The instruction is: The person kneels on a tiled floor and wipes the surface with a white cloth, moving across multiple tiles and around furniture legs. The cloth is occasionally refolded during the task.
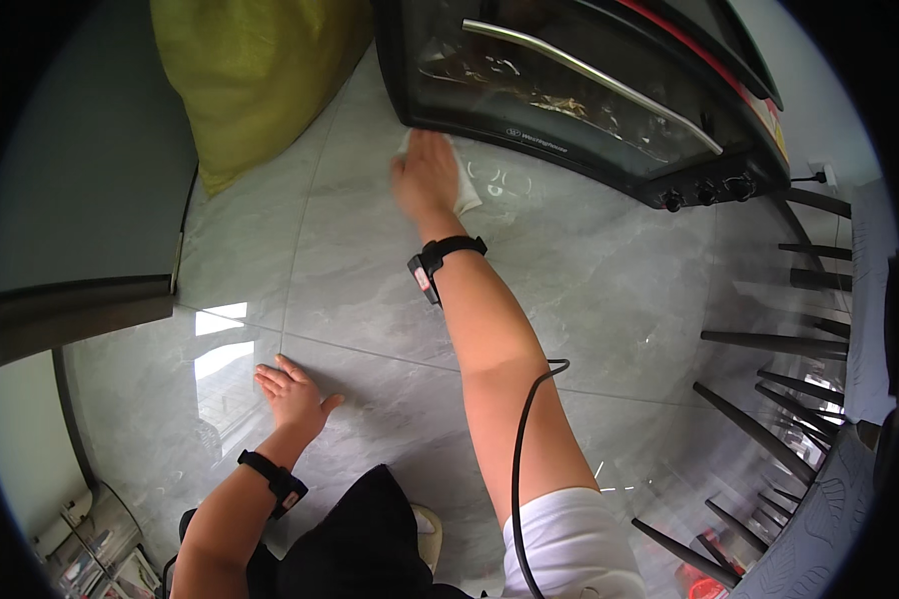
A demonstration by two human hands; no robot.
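Note:
My right hand (pixel 428 176) presses flat on a white cloth or tissue (pixel 467 187) on the grey tiled floor (pixel 374 299). Its fingertips reach the lower front edge of a black Westinghouse electric oven (pixel 539 105). Most of the cloth is hidden beneath the palm, and the hand is slightly blurred. Lower left, my left hand (pixel 291 393) rests on bare tile with fingers spread and nothing in it. Each wrist wears a black strap with a small device; a black cable (pixel 521 464) runs along my right arm.
A yellow-green woven sack (pixel 255 82) stands left of the oven. Farther left is a dark grey cabinet (pixel 82 150). Several black chair legs (pixel 764 341) and grey patterned seats (pixel 869 314) line the right side. A rack with items (pixel 97 558) stands at the lower left.

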